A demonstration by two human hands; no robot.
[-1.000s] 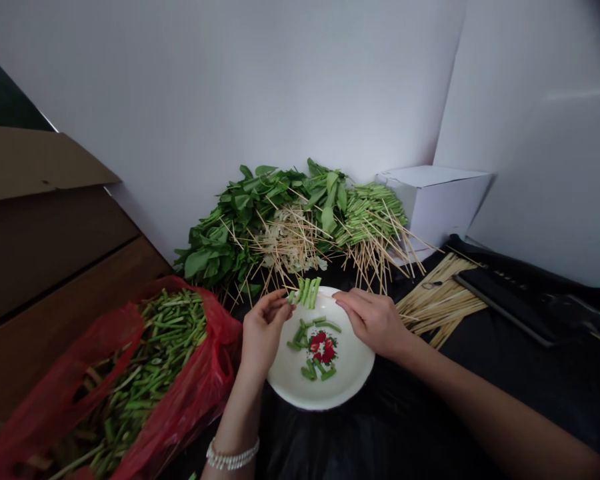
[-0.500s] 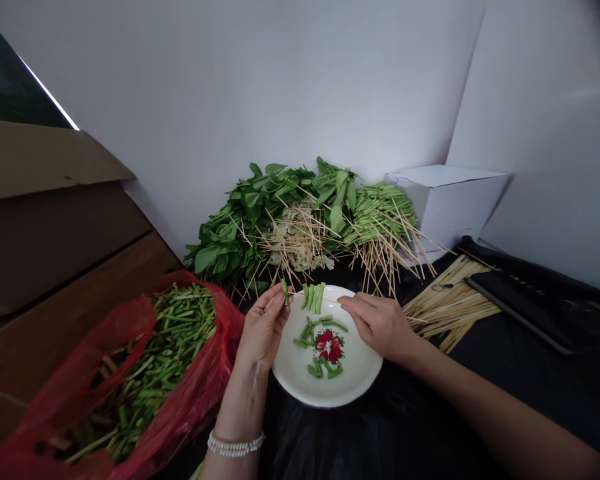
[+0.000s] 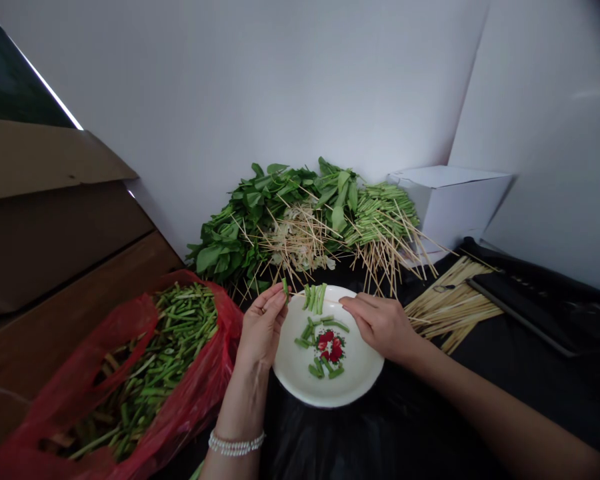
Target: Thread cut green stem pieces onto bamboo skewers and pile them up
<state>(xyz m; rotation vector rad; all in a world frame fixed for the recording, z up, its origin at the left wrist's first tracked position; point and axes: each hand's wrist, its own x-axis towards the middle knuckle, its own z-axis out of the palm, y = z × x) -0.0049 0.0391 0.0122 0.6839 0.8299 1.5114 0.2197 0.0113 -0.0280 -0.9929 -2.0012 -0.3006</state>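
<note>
Over the far side of a white bowl (image 3: 290,383), my right hand (image 3: 380,327) pinches one end of a thin wooden skewer (image 3: 334,300). Several short green stem pieces (image 3: 315,299) sit side by side on the skewer, crosswise to it. My left hand (image 3: 265,323), with a beaded bracelet (image 3: 237,445) at the wrist, holds another green stem piece (image 3: 285,289) upright at the skewer's other end. Whether the tip has gone into that piece cannot be made out. Loose cut stems (image 3: 336,325) lie in the bowl around a printed red flower (image 3: 331,346).
A red plastic bag (image 3: 229,333) full of cut stems stands at the left. Behind the bowl are leafy greens (image 3: 255,193), pale skewered pieces (image 3: 300,237) and skewered green stems (image 3: 385,203). Bare skewers (image 3: 447,307), a dark flat object (image 3: 517,313) and a white box (image 3: 455,193) are at the right.
The view has shifted very slightly. Both hands keep their grip, and the left hand's stem piece stays at the skewer's end.
</note>
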